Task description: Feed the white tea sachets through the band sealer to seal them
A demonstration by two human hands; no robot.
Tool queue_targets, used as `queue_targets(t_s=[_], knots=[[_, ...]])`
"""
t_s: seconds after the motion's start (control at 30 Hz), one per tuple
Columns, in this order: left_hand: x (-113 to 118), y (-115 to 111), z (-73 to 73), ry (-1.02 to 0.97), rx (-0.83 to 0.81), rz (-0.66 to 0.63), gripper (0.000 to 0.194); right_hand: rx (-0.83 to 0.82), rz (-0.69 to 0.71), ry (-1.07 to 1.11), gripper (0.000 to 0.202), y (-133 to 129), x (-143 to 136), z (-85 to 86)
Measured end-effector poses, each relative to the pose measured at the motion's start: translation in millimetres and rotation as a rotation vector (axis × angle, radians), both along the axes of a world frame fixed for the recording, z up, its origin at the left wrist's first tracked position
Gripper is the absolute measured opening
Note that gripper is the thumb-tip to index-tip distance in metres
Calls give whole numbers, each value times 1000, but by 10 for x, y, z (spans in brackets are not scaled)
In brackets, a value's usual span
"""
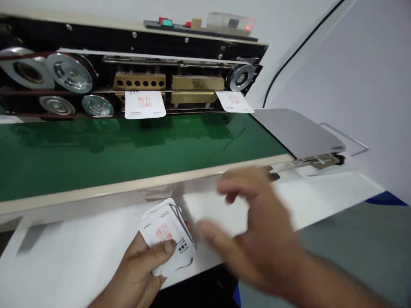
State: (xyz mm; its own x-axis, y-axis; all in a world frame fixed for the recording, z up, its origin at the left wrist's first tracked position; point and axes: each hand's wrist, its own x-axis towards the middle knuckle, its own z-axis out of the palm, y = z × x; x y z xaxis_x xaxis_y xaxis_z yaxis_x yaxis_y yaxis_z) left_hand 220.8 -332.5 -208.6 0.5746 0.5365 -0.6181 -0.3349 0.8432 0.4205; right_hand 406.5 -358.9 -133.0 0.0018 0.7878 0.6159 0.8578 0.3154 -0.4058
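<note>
My left hand (141,262) grips a small stack of white sachets (167,239) with red and black print, its thumb lying across the top one. To the right of that stack my right hand (257,226) is raised, blurred by motion, thumb and fingers apart with nothing between them. Beyond both hands is a band sealing machine (199,45). One white sachet (145,105) hangs from its band near the brass blocks, over the green conveyor belt (144,149). Another white sachet (234,102) sits at the machine's right end, by a metal pulley (240,78).
A grey metal plate (295,130) extends from the belt's right end. Under the conveyor is a white table (77,256). Atop the machine are a teal switch (166,22) and a clear box (229,24). A black cable (289,60) runs along the wall.
</note>
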Motion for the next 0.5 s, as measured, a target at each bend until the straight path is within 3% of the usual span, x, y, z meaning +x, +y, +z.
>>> queue_targets(t_s=[0.1, 0.17, 0.33, 0.5], knots=[[39, -16, -15, -15, 1, 2, 92, -341, 178, 147, 69, -215, -259, -464], [53, -7, -21, -9, -18, 21, 87, -463, 158, 289, 67, -236, -312, -650], [88, 41, 68, 49, -91, 81, 73, -557, 87, 602, 32, -247, -267, -708], [183, 54, 214, 208, -46, 132, 53, -541, 48, 873, 34, -370, -184, -701]])
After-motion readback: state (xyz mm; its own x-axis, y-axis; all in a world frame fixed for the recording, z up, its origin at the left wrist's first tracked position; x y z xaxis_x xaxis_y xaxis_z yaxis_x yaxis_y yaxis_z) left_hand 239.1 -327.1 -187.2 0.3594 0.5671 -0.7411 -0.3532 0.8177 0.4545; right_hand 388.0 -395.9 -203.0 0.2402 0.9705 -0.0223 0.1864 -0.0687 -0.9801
